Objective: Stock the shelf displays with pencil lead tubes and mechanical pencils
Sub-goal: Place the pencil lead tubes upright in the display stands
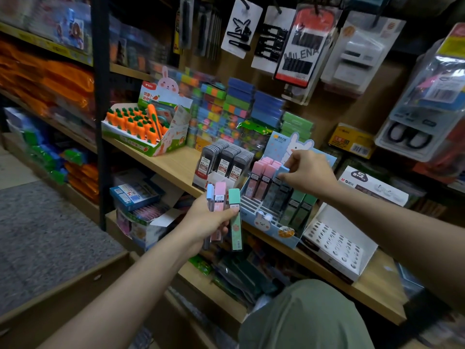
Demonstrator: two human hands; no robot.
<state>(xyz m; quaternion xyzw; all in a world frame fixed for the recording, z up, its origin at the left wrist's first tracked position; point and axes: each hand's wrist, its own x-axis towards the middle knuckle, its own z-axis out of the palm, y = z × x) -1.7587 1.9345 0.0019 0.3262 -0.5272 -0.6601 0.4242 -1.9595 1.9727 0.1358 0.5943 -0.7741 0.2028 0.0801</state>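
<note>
A: L hand [208, 220], centre frame — grip?
B: Fingers curled round a fan of three flat plastic lead tubes: blue-capped tube [210, 195], pink tube [218, 201], mint-green tube with bear print [235, 222]. Thumb pressed on green one. Held just off front edge of light wooden shelf board [173, 165].

A: R hand [309, 175]?
B: At 1 o'clock of L hand. Thumb + forefinger pinched on top of a pale blue-capped lead tube [283, 172], standing in blue rabbit-print cardboard display box [274, 230]. Seated fully or not: cannot tell.

A: Box contents?
B: Pink-capped tubes [261, 172] at 9 o'clock of pinched tube; green-capped tubes [299, 205] at 5 o'clock. Front slots near rabbit face bare.

A: Neighbours?
B: Grey-capped 0.7 lead cases in white tray [227, 159], touching box at its 10 o'clock. White cardboard tray with round holes [337, 243] at 4 o'clock. Carrot-shaped orange items in rabbit display carton [136, 122] at 10 o'clock, well apart. Hair-clip cards [241, 28] hung at 12 o'clock.
</note>
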